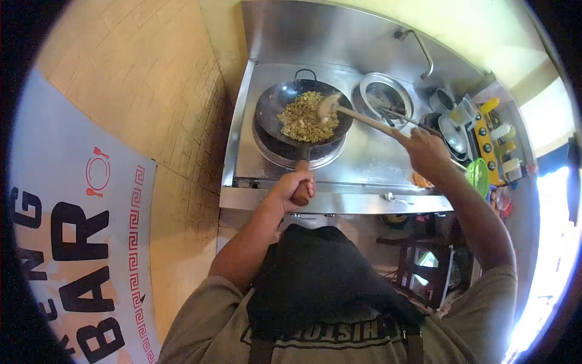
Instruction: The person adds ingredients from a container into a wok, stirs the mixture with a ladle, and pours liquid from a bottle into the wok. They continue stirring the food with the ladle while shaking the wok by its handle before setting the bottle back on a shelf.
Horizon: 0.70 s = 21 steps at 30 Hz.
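A dark wok (267, 112) rests on the left burner, with a loop handle on its far rim. My left hand (294, 187) is closed around its brown wooden handle (302, 165). Inside the wok lies a heap of yellow-brown fried rice (303, 124). My right hand (426, 151) grips the long pale shaft of a wok ladle (370, 120), whose rounded head touches the right side of the rice. That head is slightly blurred.
Right of the wok, a second burner (382, 100) carries a metal pan with a utensil across it. A bent faucet (424, 51) juts from the steel backsplash. Pots, a lid (452, 134), bottles, a yellow stove (484, 142) and a green basket (479, 177) crowd the right side.
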Available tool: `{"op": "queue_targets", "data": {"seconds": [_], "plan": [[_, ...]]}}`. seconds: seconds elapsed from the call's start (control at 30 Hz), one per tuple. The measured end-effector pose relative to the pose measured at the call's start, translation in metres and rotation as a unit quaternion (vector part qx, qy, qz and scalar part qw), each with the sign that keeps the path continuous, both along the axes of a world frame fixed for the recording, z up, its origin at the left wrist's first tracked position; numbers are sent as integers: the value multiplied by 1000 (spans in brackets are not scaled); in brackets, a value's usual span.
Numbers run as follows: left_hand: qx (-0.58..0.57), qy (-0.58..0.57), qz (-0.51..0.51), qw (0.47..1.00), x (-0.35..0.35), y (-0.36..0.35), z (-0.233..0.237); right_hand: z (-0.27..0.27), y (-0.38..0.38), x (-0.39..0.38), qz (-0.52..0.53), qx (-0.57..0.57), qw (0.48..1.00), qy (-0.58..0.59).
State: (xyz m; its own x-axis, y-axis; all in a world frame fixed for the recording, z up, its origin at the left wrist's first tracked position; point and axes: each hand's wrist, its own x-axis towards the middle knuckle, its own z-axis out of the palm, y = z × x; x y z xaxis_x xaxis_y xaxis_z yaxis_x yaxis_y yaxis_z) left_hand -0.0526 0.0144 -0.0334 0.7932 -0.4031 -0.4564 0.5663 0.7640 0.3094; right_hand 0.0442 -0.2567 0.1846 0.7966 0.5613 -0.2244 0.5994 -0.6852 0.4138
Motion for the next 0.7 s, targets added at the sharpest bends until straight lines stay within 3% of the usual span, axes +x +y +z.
{"op": "queue_targets", "data": {"seconds": [0.07,0.13,0.23,0.33,0.43,0.53,0.63,0.7], "plan": [[-6,-22,9,1000,0,-1,-17,-1,-4,3,3,-11,1000,6],[-5,-8,22,1000,1,2,-17,-40,-5,12,-15,-43,998,34],[-7,-21,16,1000,-7,3,-26,-112,7,32,-157,204,954,155],[-24,-25,26,999,-7,13,-41,-165,1,32,-89,404,902,123],[-23,-8,37,999,-6,10,-44,-196,43,48,-182,420,880,126],[-19,-11,24,999,-6,11,-44,-164,86,46,-385,486,684,385],[6,-3,14,1000,-6,15,-42,-136,69,26,-213,383,856,273],[7,17,11,1000,-16,6,-45,-148,65,10,-127,220,944,211]]}}
